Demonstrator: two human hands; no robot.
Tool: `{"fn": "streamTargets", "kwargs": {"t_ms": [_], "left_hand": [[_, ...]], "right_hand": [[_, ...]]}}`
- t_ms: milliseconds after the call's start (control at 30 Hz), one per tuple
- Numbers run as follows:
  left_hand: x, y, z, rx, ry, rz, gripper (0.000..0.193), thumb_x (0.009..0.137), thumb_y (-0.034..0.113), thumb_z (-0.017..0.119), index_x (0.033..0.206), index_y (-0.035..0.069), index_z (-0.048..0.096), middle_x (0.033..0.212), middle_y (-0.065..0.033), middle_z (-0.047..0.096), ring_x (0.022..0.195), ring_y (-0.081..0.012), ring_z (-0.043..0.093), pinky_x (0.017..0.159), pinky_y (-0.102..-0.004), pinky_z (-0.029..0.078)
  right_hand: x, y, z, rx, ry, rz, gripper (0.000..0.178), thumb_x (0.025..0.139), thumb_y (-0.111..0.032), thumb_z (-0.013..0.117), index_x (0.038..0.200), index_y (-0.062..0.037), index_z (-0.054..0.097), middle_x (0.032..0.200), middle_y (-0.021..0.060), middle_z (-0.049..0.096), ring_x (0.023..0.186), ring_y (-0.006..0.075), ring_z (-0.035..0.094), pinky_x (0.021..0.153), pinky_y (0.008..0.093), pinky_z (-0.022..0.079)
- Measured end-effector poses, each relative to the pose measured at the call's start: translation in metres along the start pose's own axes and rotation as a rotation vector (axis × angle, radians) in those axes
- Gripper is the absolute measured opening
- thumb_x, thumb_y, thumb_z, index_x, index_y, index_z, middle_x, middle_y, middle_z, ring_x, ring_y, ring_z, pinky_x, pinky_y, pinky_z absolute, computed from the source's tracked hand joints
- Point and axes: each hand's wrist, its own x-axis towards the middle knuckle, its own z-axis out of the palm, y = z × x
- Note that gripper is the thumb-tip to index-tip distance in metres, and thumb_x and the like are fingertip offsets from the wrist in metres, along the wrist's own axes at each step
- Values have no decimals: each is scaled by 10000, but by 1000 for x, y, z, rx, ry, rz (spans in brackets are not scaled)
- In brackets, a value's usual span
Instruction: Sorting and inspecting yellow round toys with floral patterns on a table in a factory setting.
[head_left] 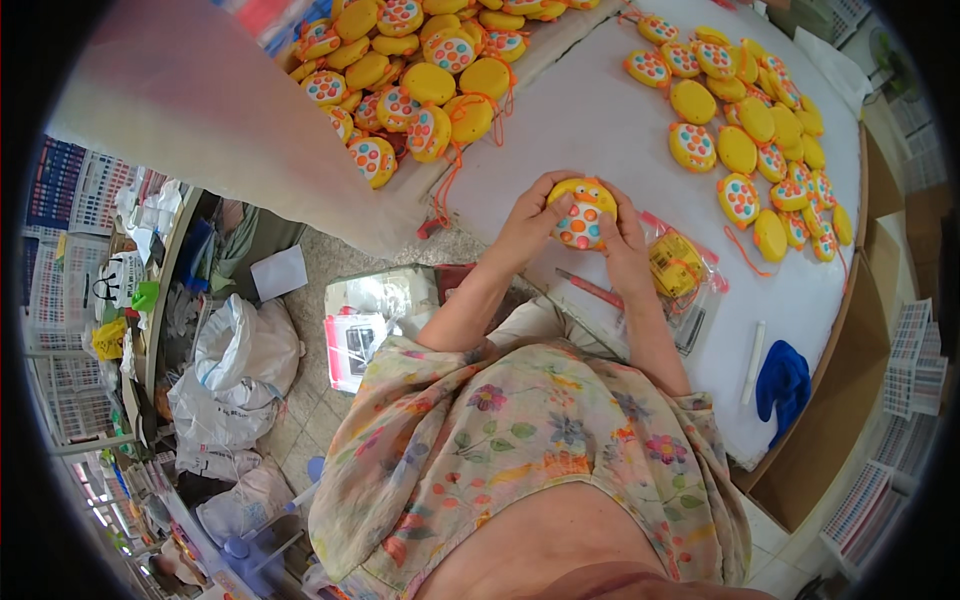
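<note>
White table point(570, 120) under the work, with a floor to the left, packed with sacks point(245, 350) at eight o'clock and a box point(380, 290) nearer in, the same way; one yellow toy point(580, 222) is up in front of the body, just over the table's near edge; the left hand point(528, 222) pinches its nine o'clock side and the right hand point(627, 243) pinches its three o'clock side; both thumbs press on the front, and the fingertips behind are hidden; the toy's face and dots point up at the person, maybe so they are easy to see; two hands likely keep it from tipping.

From the toy, a big pile point(430, 85) sits between ten and eleven o'clock; a looser group point(738, 150) lies at two o'clock, perhaps set apart so the two do not mix; a clear bag point(676, 265) with something yellow in it lies at four o'clock, just beside the right hand; a red stick point(590, 289) is at six; a white stick point(754, 362) and a blue cloth point(783, 385) lie farther off, between four and five, maybe out of the way.
</note>
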Motion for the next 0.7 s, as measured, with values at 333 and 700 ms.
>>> {"fn": "streamTargets", "kwargs": {"t_ms": [333,700], "left_hand": [[12,4,-18,561,154,46,391,887,220,587,1219,36,493,1143,-101,548,1042,-185,538,854,-277,458],[61,12,-119,2009,710,281,492,756,125,621,1228,120,484,1193,-62,539,1227,-279,389,1003,-594,217]], "right_hand": [[14,-8,-11,348,252,-301,463,960,-150,443,1393,-90,292,1304,145,456,1213,242,457,976,333,432],[7,-1,-2,155,47,37,346,951,-150,474,1269,-15,455,1143,157,585,1035,257,590,897,340,475]]}}
